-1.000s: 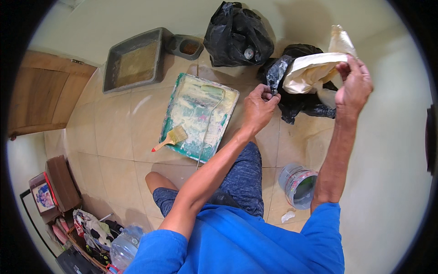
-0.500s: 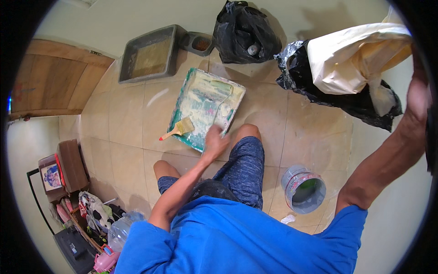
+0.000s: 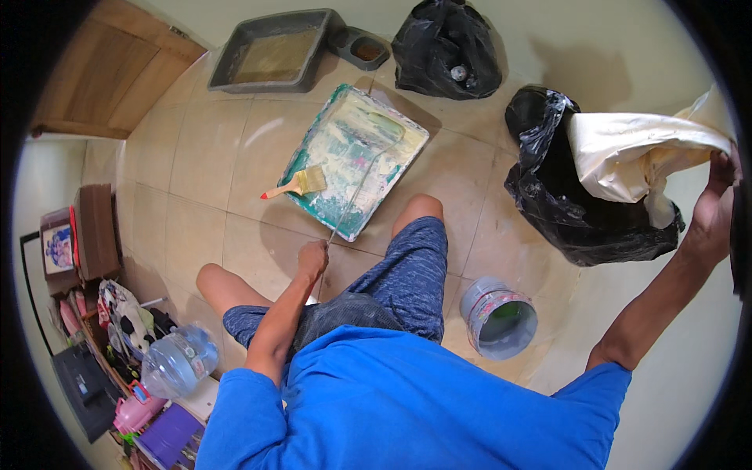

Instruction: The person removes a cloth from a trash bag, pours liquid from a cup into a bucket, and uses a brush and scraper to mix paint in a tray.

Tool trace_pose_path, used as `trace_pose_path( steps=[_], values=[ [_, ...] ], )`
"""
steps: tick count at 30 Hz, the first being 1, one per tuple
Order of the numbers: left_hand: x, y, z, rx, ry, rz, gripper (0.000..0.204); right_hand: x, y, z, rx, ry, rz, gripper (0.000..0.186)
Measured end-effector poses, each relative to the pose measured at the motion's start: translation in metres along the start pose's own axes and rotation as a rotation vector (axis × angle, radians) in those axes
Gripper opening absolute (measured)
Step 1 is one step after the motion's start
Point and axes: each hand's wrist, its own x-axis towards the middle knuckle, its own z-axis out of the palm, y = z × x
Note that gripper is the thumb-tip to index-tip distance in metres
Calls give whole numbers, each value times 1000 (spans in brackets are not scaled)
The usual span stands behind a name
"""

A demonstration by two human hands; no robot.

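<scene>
My left hand (image 3: 313,258) is closed at the near end of the long wire handle of a paint roller (image 3: 384,125), whose pale sleeve lies in the paint tray (image 3: 345,225). Cream and green paint smears the tray. A paintbrush (image 3: 301,182) with a red-tipped wooden handle rests across the tray's left edge. Far to the right, my raised right hand (image 3: 719,174) grips the edge of a cream plastic sack (image 3: 619,145), its fingers partly hidden at the dark picture rim. Below and behind the sack sags an open black plastic bag (image 3: 552,211).
A grey paint-stained bucket (image 3: 505,321) stands right of my knees. By the far wall are a grey litter-box-like tray (image 3: 313,59), a double pet bowl (image 3: 366,51) and a tied black bag (image 3: 446,51). Lower left, a water jug (image 3: 180,360) stands among clutter; a wooden door (image 3: 117,70) is upper left.
My left hand has moved from beside the tray back toward me, along the roller's wire. My right hand has come down with the sack, and the view has shifted.
</scene>
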Motion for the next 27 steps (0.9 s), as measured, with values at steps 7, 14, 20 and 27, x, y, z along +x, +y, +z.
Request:
trace_pose_path(
  steps=[7,14,20,27],
  values=[
    [-30,-56,15,-20,87,-31,11,11,61,-37,28,86,98,20],
    [-52,-91,22,191,-302,-366,15,3,72,-53,71,77,90,17],
    [-56,-90,32,265,-410,-421,19,-20,56,-8,92,35,178,8],
    [20,111,-99,-649,213,314,38,-12,19,-23,101,-28,246,9]
  ],
)
